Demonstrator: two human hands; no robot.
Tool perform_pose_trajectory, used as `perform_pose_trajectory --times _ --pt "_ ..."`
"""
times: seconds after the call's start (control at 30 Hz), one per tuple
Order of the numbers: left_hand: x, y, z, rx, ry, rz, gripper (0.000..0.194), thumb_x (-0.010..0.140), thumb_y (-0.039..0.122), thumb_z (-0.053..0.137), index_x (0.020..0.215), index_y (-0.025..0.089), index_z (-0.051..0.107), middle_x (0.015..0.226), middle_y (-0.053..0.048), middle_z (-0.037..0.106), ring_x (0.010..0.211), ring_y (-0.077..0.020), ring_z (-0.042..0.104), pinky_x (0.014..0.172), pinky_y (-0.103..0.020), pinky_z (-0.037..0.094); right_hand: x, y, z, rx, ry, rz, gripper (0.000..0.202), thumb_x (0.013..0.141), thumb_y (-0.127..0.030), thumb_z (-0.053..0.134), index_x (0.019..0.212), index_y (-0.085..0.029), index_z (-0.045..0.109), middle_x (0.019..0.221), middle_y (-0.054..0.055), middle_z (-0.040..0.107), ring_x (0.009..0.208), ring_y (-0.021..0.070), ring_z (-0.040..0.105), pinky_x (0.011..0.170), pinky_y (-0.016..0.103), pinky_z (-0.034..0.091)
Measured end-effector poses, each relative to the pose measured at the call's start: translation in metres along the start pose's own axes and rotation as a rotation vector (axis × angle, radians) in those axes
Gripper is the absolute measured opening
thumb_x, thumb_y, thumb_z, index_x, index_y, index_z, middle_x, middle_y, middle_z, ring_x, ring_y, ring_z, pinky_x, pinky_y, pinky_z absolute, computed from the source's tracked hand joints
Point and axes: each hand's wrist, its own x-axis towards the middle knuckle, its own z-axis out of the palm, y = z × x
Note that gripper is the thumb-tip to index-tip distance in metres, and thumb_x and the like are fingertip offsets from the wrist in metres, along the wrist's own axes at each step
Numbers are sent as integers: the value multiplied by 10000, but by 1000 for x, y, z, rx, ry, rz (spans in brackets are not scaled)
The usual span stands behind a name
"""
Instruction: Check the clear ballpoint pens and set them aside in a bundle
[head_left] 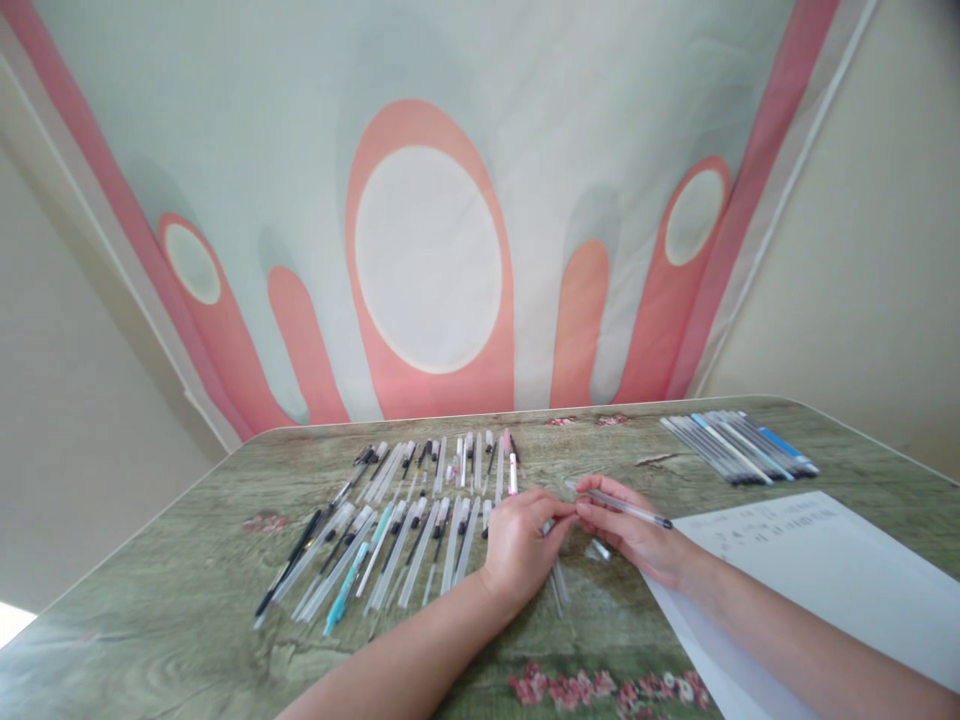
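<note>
My left hand (525, 540) is closed over the table, its fingertips pinched close to those of the other hand; what it grips is too small to tell. My right hand (626, 525) holds a clear pen (626, 508) with a dark end that points toward the wrist. Under and between the hands lie a small clear piece (598, 550) and a thin clear tube (560, 590). Left of my left hand, two rows of disassembled pens (405, 550) are laid out, with clear barrels, dark refills and caps. A turquoise pen (347, 590) lies in the nearer row.
A row of pens (735, 448), one bright blue, lies at the back right of the wood-patterned table (187, 580). White paper (832, 590) with faint writing lies under my right forearm. Behind the table hangs a pale and pink patterned backdrop (540, 200).
</note>
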Motion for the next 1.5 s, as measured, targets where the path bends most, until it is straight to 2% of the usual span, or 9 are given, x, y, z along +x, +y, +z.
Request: perform_pose_trajectory --times 0.33,0.63,0.9,1.1,1.17,1.27,1.33,1.43,1.5 --pt "0 0 -2 38 25 5 181 825 288 480 847 229 649 795 -24 638 750 -141 575 703 -242 436 4 6 -4 117 0 5 284 691 -232 694 934 -207 547 784 -12 623 707 95 568 699 226 438" --pt "0 -1 -3 -9 17 4 194 830 271 471 919 256 643 854 -23 633 777 -139 570 722 -239 425 1 2 -4 165 -16 16 248 712 -212 678 928 -198 558 826 11 654 681 80 578 659 196 447" --pt "-3 -1 -3 -17 -4 85 216 833 245 460 945 243 645 874 -37 640 788 -142 575 730 -238 411 3 4 -6 178 -39 20 215 731 -217 660 923 -206 563 765 -15 632 655 69 560 651 184 439" --pt "-3 0 -8 58 -31 190 242 834 222 449 978 243 642 893 -51 644 774 -146 570 709 -246 401 2 2 -6 177 -64 16 176 747 -236 642 901 -199 564 753 -6 626 645 74 547 630 185 430" --pt "-3 2 -9 47 -36 182 232 833 229 451 958 237 647 886 -54 643 771 -146 566 711 -251 401 2 2 -6 175 -67 18 176 742 -239 645 894 -196 568 757 -3 625 641 78 545 626 193 430" --pt "-1 6 -7 -105 -12 66 189 823 252 475 879 212 652 855 -53 635 766 -141 562 712 -251 407 3 3 -4 160 -58 14 183 736 -250 647 896 -194 578 746 -1 619 633 87 540 619 209 428" --pt "2 7 -3 -281 22 -87 160 802 287 513 804 188 638 794 -47 622 724 -134 556 660 -240 418 4 5 -3 142 -47 -5 193 764 -293 613 924 -189 585 745 10 616 634 97 538 609 223 425" --pt "9 5 1 -668 48 -371 194 762 350 562 755 157 582 666 -20 576 590 -111 526 517 -214 411 6 6 -3 74 -17 -74 283 830 -380 498 1023 -187 575 791 40 621 639 115 529 593 247 419" --pt "13 3 1 -940 53 -494 220 741 362 589 755 146 552 646 -5 554 549 -93 509 474 -196 404 5 4 -4 -45 30 -154 327 858 -406 430 1071 -198 565 826 48 615 641 122 519 600 264 419"
